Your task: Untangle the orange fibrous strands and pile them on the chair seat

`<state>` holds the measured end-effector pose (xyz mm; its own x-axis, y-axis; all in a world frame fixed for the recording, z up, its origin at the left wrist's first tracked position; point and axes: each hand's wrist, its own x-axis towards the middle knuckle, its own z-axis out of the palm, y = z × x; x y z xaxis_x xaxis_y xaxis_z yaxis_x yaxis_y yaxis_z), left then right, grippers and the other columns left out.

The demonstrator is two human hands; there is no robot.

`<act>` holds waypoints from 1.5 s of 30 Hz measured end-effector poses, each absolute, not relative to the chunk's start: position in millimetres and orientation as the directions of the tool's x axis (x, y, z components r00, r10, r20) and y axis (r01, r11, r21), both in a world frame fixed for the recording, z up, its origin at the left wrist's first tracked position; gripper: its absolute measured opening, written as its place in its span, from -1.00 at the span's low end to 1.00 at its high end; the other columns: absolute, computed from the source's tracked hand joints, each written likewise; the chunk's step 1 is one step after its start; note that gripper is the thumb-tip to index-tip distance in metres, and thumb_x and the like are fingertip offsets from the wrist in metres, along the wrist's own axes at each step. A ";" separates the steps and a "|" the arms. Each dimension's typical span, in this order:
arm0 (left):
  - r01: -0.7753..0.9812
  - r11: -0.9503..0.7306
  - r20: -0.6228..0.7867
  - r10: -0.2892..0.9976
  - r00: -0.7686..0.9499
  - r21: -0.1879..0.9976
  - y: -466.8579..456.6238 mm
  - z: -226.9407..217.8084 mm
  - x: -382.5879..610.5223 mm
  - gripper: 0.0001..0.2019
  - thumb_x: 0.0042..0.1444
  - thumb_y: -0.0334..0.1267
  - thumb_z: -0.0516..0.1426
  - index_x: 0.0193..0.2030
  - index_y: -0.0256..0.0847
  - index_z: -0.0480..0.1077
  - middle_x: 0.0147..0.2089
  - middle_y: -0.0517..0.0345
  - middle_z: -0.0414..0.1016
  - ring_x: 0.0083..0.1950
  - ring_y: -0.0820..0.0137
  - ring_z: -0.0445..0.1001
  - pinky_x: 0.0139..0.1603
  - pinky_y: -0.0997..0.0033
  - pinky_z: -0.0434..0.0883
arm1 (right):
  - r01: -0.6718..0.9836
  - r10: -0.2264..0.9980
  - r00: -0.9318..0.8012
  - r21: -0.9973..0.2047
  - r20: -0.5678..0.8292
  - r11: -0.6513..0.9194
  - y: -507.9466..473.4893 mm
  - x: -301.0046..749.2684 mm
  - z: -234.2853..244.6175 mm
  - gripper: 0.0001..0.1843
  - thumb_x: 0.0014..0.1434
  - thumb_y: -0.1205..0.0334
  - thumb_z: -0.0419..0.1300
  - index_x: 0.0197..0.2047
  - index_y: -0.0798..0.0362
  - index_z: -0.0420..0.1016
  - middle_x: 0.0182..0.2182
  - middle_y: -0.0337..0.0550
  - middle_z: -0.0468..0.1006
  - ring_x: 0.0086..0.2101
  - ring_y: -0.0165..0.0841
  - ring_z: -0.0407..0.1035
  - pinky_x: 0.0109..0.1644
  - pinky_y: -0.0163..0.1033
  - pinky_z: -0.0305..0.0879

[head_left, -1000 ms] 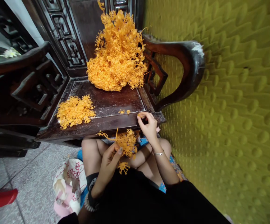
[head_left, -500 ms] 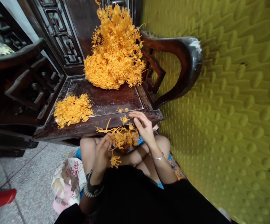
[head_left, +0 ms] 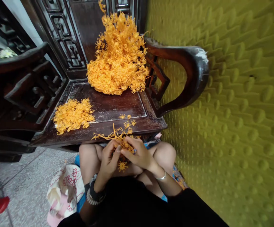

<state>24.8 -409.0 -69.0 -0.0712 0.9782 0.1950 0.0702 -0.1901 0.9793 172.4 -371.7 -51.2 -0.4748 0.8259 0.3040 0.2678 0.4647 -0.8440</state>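
Observation:
My left hand (head_left: 108, 157) is closed on an orange plastic sprig (head_left: 126, 146), a branching stem with small spidery flower pieces, held above my lap. My right hand (head_left: 139, 153) reaches in from the other side, its thumb and fingers bent round pieces of the same sprig; the exact contact is partly hidden. Bare stem ends stick out to the left over the seat edge. Several loose flower pieces (head_left: 126, 124) lie on the front of the dark wooden chair seat (head_left: 108, 127), just beyond my hands.
A tall heap of orange sprigs (head_left: 118, 60) stands at the back of the seat. A low pile of loose pieces (head_left: 72, 116) lies at its left. Curved armrests (head_left: 186, 53) flank the seat, with a yellow textured wall (head_left: 233, 104) at right. A cloth bag (head_left: 67, 186) sits on the floor.
My right hand has come from the seat edge down to the sprig and closed in beside my left. More loose flower pieces now lie on the seat front. The view has shifted slightly.

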 end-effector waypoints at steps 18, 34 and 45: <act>0.077 0.049 -0.058 0.991 0.123 0.996 -413.7 -72.7 26.5 -0.74 0.09 -0.04 0.18 -0.31 -0.21 0.41 -0.40 0.19 0.43 -0.36 0.41 0.34 -0.31 0.47 0.29 | 0.051 0.908 -0.366 -0.970 0.202 0.237 -373.3 178.1 -67.7 -0.58 0.21 -0.13 0.08 -0.44 0.06 0.32 -0.57 -0.31 0.27 -0.52 -0.48 0.13 -0.43 -0.34 0.08; -0.250 0.051 -0.085 0.988 -0.129 0.967 -404.6 -72.8 28.4 -0.62 0.06 0.10 0.14 -0.48 -0.19 0.31 -0.50 0.17 0.36 -0.44 0.41 0.27 -0.39 0.42 0.31 | -0.018 0.949 0.036 -0.949 0.314 0.315 -317.7 198.3 -52.3 -0.59 0.28 -0.13 -0.05 -0.47 -0.03 0.10 -0.62 -0.37 0.02 -0.61 -0.44 -0.04 -0.52 -0.30 0.03; -0.086 -0.082 0.059 0.970 -0.237 0.993 -390.7 -66.5 34.9 -0.64 0.15 0.09 0.08 -0.44 -0.18 0.31 -0.45 0.22 0.27 -0.37 0.41 0.24 -0.30 0.47 0.27 | 0.709 0.885 -0.182 -0.566 0.429 0.420 -263.8 199.5 -86.6 -0.73 0.23 0.31 0.01 -0.18 0.12 0.53 -0.32 -0.02 0.45 -0.24 -0.22 0.36 -0.07 -0.12 0.28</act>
<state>34.9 -390.7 -66.5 -0.2368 0.9697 0.0595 -0.0858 -0.0819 0.9929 199.5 -263.8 -86.6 -0.1816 0.8850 0.4287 0.7093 0.4198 -0.5663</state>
